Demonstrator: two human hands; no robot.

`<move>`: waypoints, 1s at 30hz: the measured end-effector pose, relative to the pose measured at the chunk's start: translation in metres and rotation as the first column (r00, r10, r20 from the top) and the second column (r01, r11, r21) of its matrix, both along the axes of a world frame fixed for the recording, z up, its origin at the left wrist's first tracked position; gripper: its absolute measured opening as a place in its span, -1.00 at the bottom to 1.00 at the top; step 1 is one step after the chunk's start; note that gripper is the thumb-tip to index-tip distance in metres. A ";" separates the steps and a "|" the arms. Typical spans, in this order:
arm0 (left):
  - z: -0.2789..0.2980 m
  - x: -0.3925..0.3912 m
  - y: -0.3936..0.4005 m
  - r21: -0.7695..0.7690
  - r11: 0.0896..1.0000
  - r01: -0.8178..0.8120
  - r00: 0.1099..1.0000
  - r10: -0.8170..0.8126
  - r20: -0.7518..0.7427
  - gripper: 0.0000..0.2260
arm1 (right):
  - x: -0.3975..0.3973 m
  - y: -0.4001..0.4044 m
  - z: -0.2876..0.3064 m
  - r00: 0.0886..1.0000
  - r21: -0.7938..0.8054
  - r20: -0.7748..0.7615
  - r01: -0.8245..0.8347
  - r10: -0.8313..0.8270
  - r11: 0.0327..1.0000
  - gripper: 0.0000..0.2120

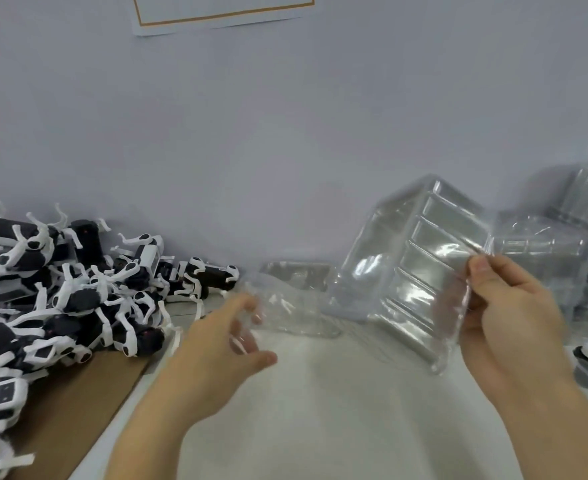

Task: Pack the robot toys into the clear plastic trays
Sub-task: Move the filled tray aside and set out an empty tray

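Head view: right hand pinches empty tray.

Plain pale grey-lavender wall fills upper half, evenly lit. Paper sheet with orange border stuck high on wall, cut off by frame top. White tabletop meets wall. Brown cardboard lies flat on table's left part.

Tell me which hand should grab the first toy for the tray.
Left, probably. The left hand is free and lies nearer the pile of robot toys, while the right hand is pinching the tilted clear tray.
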State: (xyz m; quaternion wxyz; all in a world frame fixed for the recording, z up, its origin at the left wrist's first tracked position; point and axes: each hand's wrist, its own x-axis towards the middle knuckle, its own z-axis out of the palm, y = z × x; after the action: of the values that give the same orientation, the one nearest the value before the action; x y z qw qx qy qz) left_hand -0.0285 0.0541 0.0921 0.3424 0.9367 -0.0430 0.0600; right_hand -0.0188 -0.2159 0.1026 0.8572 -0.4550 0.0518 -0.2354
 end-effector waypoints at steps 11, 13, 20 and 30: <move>-0.011 0.001 -0.038 -0.085 0.934 0.348 0.856 -0.353 -0.377 -0.53 | 0.004 0.012 -0.008 0.988 0.178 0.078 -0.146 0.134 0.973 -0.84; -0.010 0.002 -0.042 -0.311 0.913 0.263 0.900 -0.348 -0.262 -0.42 | 0.008 0.019 -0.014 0.983 0.183 0.077 -0.176 0.164 0.967 -0.84; -0.009 0.009 -0.048 -0.931 0.328 -0.159 0.919 -0.295 -0.261 -0.25 | 0.006 0.041 -0.021 0.941 -0.072 0.108 -0.315 0.321 0.946 -0.78; -0.021 0.020 -0.028 -0.970 0.022 -0.241 0.970 0.025 -0.240 -0.75 | 0.005 0.051 -0.031 0.968 -0.743 -0.120 -0.235 0.220 0.627 -0.70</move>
State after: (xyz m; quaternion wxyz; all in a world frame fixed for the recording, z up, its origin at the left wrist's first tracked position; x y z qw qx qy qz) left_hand -0.0082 0.0262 0.0706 0.8902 0.4369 0.1253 0.0314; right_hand -0.0136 -0.1646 0.0714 0.6144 -0.7731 -0.1002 -0.1216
